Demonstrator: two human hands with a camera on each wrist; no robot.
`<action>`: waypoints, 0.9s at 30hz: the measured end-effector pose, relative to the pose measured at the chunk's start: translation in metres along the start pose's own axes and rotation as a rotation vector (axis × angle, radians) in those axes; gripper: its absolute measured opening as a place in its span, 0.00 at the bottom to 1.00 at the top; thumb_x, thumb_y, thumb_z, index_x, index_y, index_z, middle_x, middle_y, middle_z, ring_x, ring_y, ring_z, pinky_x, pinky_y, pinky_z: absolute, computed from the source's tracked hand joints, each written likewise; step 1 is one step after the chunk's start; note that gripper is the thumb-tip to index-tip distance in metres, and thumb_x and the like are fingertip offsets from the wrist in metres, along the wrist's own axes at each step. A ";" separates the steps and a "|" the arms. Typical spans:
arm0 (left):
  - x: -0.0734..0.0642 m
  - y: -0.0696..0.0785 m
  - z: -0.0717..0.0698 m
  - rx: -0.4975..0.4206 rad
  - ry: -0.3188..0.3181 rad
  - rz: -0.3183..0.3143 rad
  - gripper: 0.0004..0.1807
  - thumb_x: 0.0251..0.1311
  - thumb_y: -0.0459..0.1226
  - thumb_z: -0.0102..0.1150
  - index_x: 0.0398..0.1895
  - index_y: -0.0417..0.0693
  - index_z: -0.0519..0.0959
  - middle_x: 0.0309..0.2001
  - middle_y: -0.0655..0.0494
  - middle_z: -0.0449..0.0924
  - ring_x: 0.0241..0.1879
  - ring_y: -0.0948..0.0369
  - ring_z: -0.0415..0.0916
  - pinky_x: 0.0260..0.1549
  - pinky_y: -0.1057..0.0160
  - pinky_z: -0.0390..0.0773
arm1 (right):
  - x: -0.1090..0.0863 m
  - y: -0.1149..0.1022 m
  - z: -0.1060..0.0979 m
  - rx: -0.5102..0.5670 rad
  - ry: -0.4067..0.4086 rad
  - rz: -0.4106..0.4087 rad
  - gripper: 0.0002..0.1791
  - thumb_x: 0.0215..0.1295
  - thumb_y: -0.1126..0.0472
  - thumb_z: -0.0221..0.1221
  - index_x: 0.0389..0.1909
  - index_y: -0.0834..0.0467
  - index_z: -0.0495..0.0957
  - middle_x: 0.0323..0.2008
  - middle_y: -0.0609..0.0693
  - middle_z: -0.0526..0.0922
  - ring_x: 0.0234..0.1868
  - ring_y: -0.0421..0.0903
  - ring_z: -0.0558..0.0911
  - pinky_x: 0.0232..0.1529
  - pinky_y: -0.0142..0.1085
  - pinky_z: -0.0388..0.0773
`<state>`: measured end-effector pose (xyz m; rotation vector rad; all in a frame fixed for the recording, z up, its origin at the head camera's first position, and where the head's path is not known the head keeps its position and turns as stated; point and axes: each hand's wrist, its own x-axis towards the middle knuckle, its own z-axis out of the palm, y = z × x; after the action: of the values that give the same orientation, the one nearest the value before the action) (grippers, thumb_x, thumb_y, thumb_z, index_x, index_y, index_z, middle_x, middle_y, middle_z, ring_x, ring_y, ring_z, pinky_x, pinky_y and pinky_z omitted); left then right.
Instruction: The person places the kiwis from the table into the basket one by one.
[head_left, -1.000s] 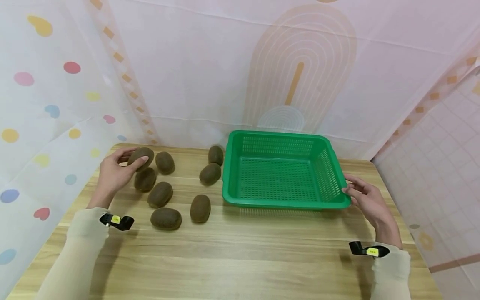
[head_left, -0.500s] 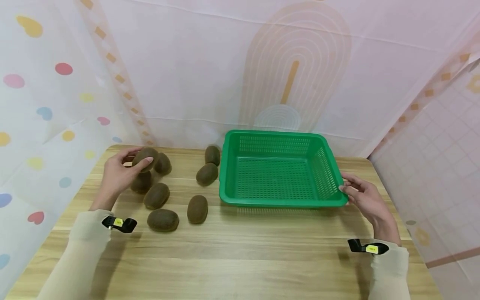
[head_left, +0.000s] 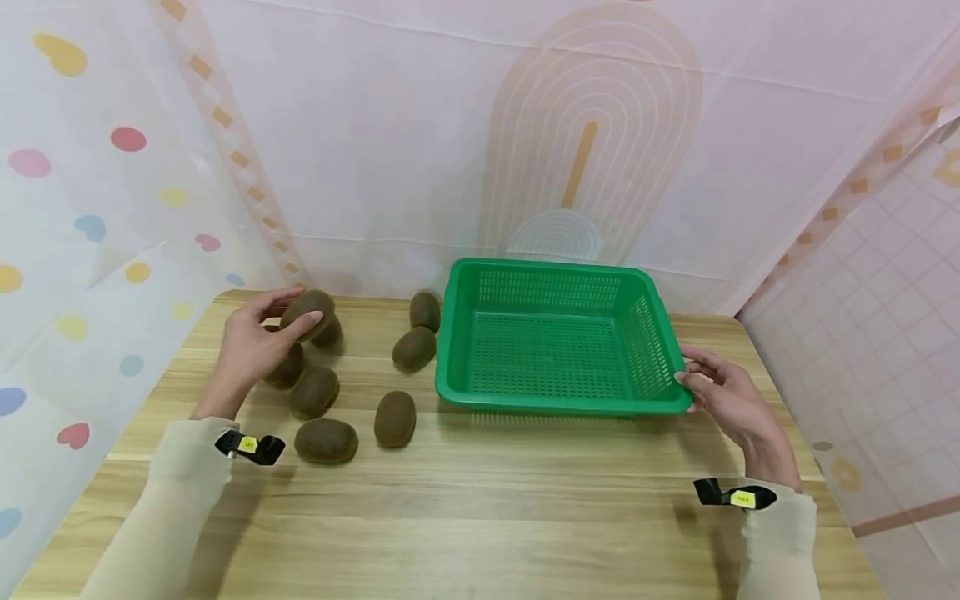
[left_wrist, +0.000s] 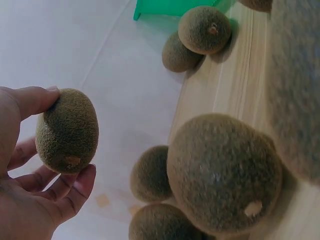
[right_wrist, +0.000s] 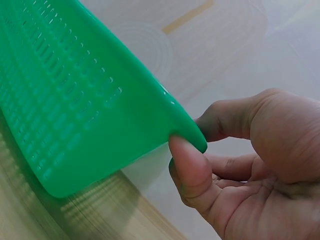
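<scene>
Our left fingers (left_wrist: 81,189) grip a kiwi (head_left: 308,312) and have just carried it a little rightward, so that in the head view it overlaps a second kiwi (head_left: 329,337) and is nearer the green basket (head_left: 555,407), though well apart from it. On the far right of those, our right fingers (right_wrist: 227,120) pinch the basket's rim near its close corner, hardly moved, which we take as steadying it, while six more kiwis (head_left: 326,441) lie nearer us or to the right of the left fingers. Below both sets of fingers we have a wood-grained table (head_left: 480,517), with a pale pink cloth (head_left: 375,150) behind them and a spotted cloth (head_left: 45,208) to their left.
</scene>
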<state>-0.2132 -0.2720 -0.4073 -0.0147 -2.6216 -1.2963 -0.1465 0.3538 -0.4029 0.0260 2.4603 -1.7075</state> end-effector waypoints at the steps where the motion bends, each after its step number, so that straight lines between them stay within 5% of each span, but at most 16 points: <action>1: 0.000 0.002 0.001 0.001 0.000 0.006 0.32 0.65 0.53 0.66 0.69 0.50 0.76 0.63 0.43 0.78 0.48 0.78 0.69 0.42 0.83 0.70 | 0.000 0.000 0.000 0.005 -0.002 0.002 0.32 0.78 0.61 0.55 0.76 0.67 0.59 0.45 0.46 0.77 0.34 0.36 0.80 0.31 0.34 0.82; 16: -0.003 0.033 0.015 -0.037 -0.012 0.135 0.28 0.64 0.46 0.70 0.66 0.48 0.79 0.58 0.41 0.82 0.47 0.78 0.72 0.39 0.83 0.74 | -0.001 -0.003 0.001 -0.005 0.005 0.065 0.33 0.79 0.59 0.55 0.78 0.64 0.57 0.46 0.44 0.75 0.38 0.35 0.80 0.33 0.34 0.83; 27: -0.004 0.047 0.026 -0.053 -0.021 0.170 0.28 0.64 0.46 0.71 0.66 0.49 0.79 0.60 0.45 0.81 0.51 0.67 0.75 0.42 0.81 0.74 | -0.002 -0.004 0.001 -0.024 0.016 0.085 0.34 0.78 0.57 0.55 0.79 0.63 0.57 0.45 0.41 0.76 0.39 0.34 0.79 0.36 0.33 0.82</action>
<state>-0.2094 -0.2225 -0.3861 -0.2544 -2.5386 -1.3122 -0.1449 0.3519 -0.3995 0.1396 2.4533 -1.6486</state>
